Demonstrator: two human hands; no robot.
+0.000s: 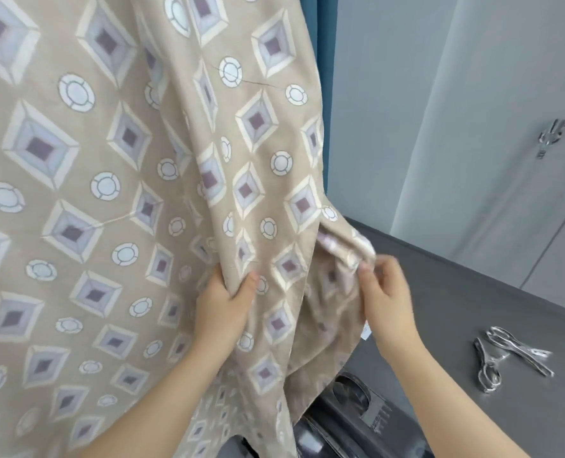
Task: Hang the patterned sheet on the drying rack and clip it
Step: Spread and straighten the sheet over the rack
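Observation:
The patterned sheet (116, 166), beige with purple diamonds and white circles, hangs down from above and fills the left and middle of the view. The drying rack is hidden behind it. My left hand (223, 309) grips a vertical fold of the sheet near its lower middle, thumb in front. My right hand (387, 299) pinches the sheet's right edge where it bunches over the corner of the grey surface. Two metal clips (506, 355) lie on that surface to the right, apart from both hands.
A grey counter (473, 292) runs along the right side. A dark appliance (350, 418) sits below the sheet's hem. A blue curtain (324, 44) and pale wall panels stand behind, with a metal handle (554, 133) on the far right.

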